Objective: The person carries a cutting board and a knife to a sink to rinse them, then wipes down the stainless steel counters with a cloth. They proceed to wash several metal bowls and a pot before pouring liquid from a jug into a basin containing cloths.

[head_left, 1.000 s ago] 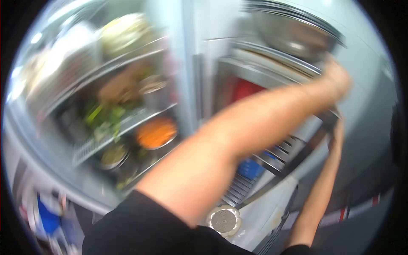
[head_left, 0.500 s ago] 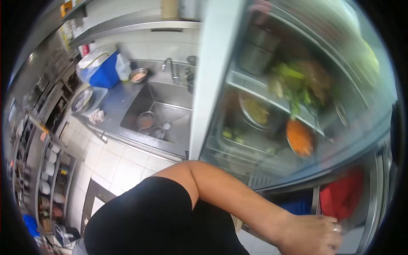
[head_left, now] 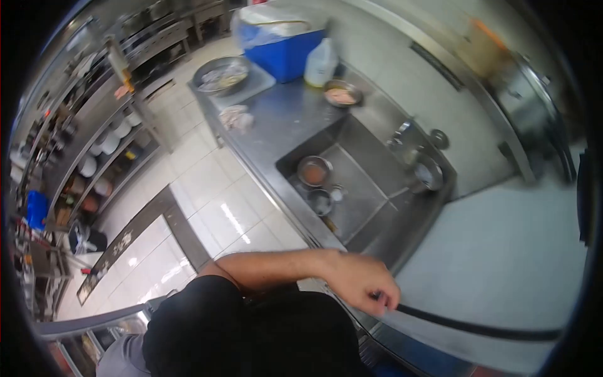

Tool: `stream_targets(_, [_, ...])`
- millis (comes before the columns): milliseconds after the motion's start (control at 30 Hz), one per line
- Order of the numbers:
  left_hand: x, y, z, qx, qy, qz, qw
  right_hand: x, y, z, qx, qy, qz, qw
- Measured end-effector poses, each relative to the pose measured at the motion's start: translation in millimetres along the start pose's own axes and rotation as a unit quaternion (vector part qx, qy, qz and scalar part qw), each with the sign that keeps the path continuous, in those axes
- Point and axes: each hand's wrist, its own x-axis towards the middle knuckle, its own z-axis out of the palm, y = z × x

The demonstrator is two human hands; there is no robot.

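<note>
Gripping the black handle strip (head_left: 477,327) of a white fridge door (head_left: 509,264), 1 hand (head_left: 363,284), probably the left, has its fingers curled together over the strip's near end. The strip's long axis runs from the hand toward the lower right, along the door's edge. Beyond the door lies a steel sink (head_left: 370,195) holding 2 small bowls (head_left: 314,171), with a blue cooler (head_left: 282,44) and a white jug (head_left: 321,63) further along the counter. No lettering is legible.
</note>
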Motion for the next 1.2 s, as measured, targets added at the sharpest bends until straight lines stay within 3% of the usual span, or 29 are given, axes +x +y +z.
stream_targets(133, [-89.3,13.5,-73.5,0.049,0.115,-0.179,0.976,28.2,-79.1,21.6,-0.096,-0.118,-0.079,0.985])
stream_targets(200, [-122.8,13.0,-92.5,0.023,0.173,-0.22,0.96,45.3,-113.1,32.8,-0.129,-0.169,-0.127,0.969])
stream_targets(300, [-143.7,-12.9,-113.1,0.045,0.232,-0.207,0.949,88.9,-161.7,58.8,-0.163,-0.222,-0.2,0.94])
stream_targets(400, [-139.6,-37.0,-116.6,0.126,0.212,-0.259,0.934,172.4,-201.7,105.1,-0.278,-0.205,-0.179,0.921])
stream_targets(500, [-149.0,-38.1,-109.5,0.161,0.096,-0.311,0.932,232.0,-243.9,142.0,-0.24,-0.227,-0.246,0.911])
stream_targets(533, [-160.8,-37.9,-112.2,0.137,0.101,-0.305,0.937,240.6,-262.0,152.0,-0.14,-0.25,-0.32,0.903])
stream_targets(600, [-193.9,-41.2,-117.4,0.085,0.103,-0.285,0.949,243.2,-320.4,169.2,-0.075,-0.238,-0.382,0.89])
stream_targets(633, [-211.2,-50.6,-120.1,0.099,0.122,-0.338,0.928,242.8,-348.5,176.3,-0.111,-0.203,-0.379,0.896])
stream_targets(733, [-251.1,-30.3,-148.7,0.124,0.176,-0.455,0.864,256.4,-400.7,209.7,-0.006,-0.17,-0.356,0.919])
stream_targets(933, [-324.8,-40.5,-187.9,0.098,0.245,-0.495,0.828,314.0,-472.7,289.8,-0.028,-0.167,-0.406,0.898])
stream_targets(1000, [-355.2,-63.0,-195.3,0.122,0.251,-0.541,0.793,322.7,-508.9,322.4,-0.057,-0.163,-0.462,0.87])
stream_targets(1067, [-385.5,-80.3,-200.1,0.137,0.243,-0.632,0.723,328.4,-540.2,331.4,-0.093,-0.136,-0.511,0.844])
stream_targets(1167, [-471.1,-125.5,-167.1,0.189,0.266,-0.692,0.644,331.1,-615.2,371.1,-0.11,-0.118,-0.587,0.794])
stream_targets(1200, [-491.5,-129.4,-158.5,0.192,0.266,-0.72,0.612,334.8,-642.6,384.6,-0.177,-0.089,-0.594,0.779])
